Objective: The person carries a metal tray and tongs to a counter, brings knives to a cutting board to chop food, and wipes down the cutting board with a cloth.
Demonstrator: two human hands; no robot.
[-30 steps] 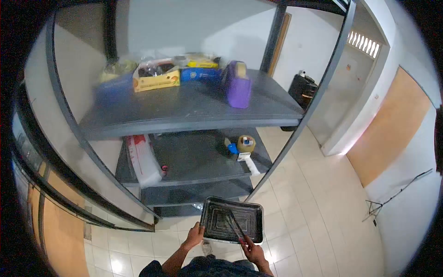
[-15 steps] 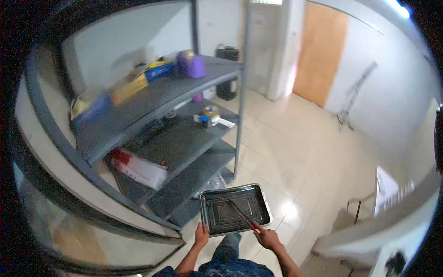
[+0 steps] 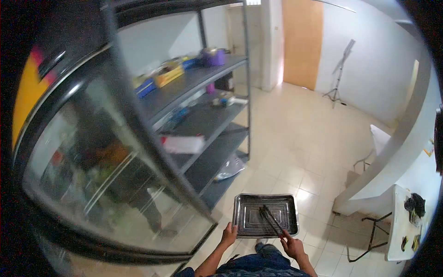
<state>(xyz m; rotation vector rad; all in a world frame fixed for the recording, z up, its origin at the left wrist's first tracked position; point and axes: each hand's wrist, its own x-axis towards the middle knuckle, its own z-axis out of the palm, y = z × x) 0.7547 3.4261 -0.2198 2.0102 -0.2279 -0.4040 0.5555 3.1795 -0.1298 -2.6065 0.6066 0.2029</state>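
A dark, shiny rectangular tray (image 3: 243, 217) is held level in front of my body. My left hand (image 3: 229, 235) is closed on its near left corner. In my right hand (image 3: 293, 247), at the near right edge, is a pair of dark tongs (image 3: 273, 221). The arms of the tongs slant over the tray, with their tips near its middle. Whether my right fingers also grip the tray rim is hard to make out. Nothing else shows inside the tray.
On the left stands a glass-door fridge (image 3: 106, 184). Behind it is a grey metal shelf unit (image 3: 203, 85) with boxes and a purple container (image 3: 214, 57). To the right, a white folding table (image 3: 395, 235) bears several dark items. A tripod (image 3: 339, 83) stands by the far wall.
My view has turned to the right, and more of the fridge and the white table has come into sight. My hands still hold the tray and tongs; the two tong arms now show apart.
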